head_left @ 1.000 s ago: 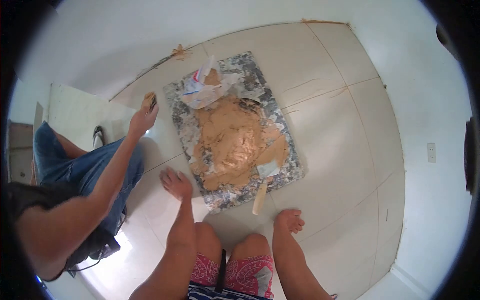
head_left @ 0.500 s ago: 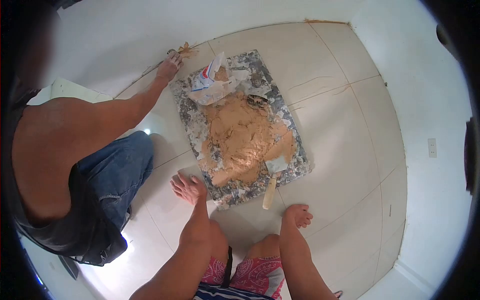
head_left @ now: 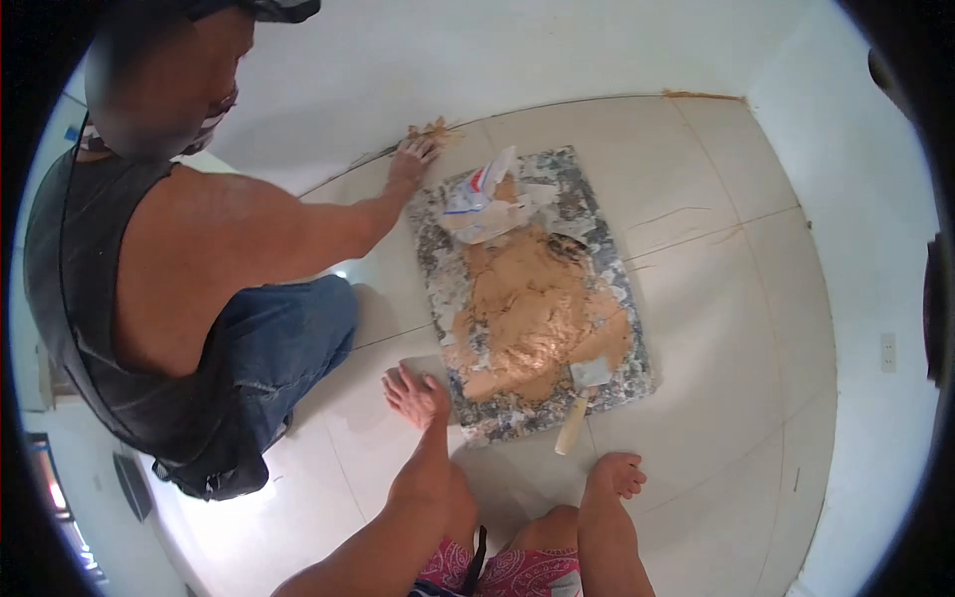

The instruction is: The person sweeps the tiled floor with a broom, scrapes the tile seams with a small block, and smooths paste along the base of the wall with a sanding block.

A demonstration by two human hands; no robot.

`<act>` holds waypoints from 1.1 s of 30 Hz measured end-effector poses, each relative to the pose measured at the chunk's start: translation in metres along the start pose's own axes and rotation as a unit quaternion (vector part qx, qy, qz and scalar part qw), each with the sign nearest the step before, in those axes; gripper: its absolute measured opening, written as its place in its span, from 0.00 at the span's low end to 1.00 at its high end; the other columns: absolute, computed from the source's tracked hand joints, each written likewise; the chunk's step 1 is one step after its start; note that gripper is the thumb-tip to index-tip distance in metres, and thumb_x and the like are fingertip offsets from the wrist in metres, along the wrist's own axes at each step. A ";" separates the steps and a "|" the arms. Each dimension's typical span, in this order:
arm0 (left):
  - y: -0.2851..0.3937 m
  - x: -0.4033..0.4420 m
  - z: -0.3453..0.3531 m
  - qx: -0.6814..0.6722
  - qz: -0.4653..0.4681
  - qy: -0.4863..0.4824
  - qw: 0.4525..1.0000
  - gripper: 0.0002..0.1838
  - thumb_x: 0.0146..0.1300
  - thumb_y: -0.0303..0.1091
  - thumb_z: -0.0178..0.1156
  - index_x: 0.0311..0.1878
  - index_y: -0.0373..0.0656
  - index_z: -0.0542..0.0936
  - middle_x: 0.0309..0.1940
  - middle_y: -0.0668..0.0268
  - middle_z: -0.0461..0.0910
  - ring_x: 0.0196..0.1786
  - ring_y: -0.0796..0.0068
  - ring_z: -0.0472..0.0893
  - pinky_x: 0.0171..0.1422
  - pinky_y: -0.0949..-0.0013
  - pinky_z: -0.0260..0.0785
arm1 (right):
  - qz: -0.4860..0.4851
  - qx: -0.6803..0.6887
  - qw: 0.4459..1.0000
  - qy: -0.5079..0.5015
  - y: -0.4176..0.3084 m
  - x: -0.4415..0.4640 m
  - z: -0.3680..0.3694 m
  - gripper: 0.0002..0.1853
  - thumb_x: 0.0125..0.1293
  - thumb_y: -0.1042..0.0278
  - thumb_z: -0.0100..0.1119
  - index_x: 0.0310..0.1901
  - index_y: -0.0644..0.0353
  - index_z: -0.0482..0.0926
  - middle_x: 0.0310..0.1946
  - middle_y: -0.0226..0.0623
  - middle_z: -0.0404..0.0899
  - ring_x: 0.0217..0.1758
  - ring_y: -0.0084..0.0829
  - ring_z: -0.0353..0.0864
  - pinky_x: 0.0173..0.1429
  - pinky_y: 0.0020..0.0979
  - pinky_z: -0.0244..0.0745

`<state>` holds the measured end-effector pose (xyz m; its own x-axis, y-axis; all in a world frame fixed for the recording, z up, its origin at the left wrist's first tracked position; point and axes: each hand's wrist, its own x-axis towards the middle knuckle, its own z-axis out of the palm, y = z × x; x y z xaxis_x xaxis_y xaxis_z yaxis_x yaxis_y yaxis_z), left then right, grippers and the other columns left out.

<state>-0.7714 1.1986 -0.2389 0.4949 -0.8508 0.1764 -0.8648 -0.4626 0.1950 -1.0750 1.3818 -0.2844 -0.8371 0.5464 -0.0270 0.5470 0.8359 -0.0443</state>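
My left hand (head_left: 415, 396) lies on the floor tiles with its fingers spread, just left of a stained board (head_left: 431, 261). On the board is a wide mound of tan paste (head_left: 532, 298). A putty knife (head_left: 574, 419) rests at the board's near right corner, its blade on the board and its pale handle reaching past the edge. My right hand (head_left: 622, 475) is near the floor, right of the handle, with its fingers curled; whether anything is in it is hidden. A torn plastic bag (head_left: 487, 204) of tan material sits at the board's far end.
A co-worker (head_left: 199, 239) crouches at my left, with a hand (head_left: 413, 161) by tan residue (head_left: 435, 129) at the wall's base. More residue (head_left: 704, 96) lies along the far wall edge. An outlet (head_left: 888, 352) is on the right wall.
The co-worker's arm has reached forward to the wall base, and their body has leaned further into view. The whole view has shifted, and both my hands keep about the same places beside the board.
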 end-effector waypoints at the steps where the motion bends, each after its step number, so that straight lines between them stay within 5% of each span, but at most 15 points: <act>1: 0.001 0.000 -0.001 0.007 -0.005 0.004 1.000 0.33 0.56 0.46 0.52 0.66 0.48 0.63 0.65 0.51 0.59 0.71 0.53 0.52 0.72 0.49 0.41 | -0.006 -0.003 1.000 -0.005 -0.002 -0.001 -0.002 0.22 0.60 0.47 0.38 0.42 0.60 0.66 0.44 0.45 0.67 0.48 0.44 0.69 0.45 0.49 0.68; 33: 0.007 -0.001 -0.003 0.007 0.014 0.007 1.000 0.31 0.58 0.43 0.50 0.65 0.46 0.62 0.66 0.52 0.57 0.69 0.52 0.53 0.71 0.51 0.43 | -0.012 -0.007 0.997 -0.075 -0.004 0.006 0.011 0.22 0.61 0.48 0.37 0.44 0.59 0.66 0.45 0.44 0.67 0.49 0.44 0.68 0.46 0.48 0.68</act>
<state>-0.7780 1.1969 -0.2343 0.4712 -0.8599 0.1961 -0.8796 -0.4417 0.1767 -1.0824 1.3808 -0.2956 -0.8403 0.5129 -0.1756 0.5256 0.8501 -0.0320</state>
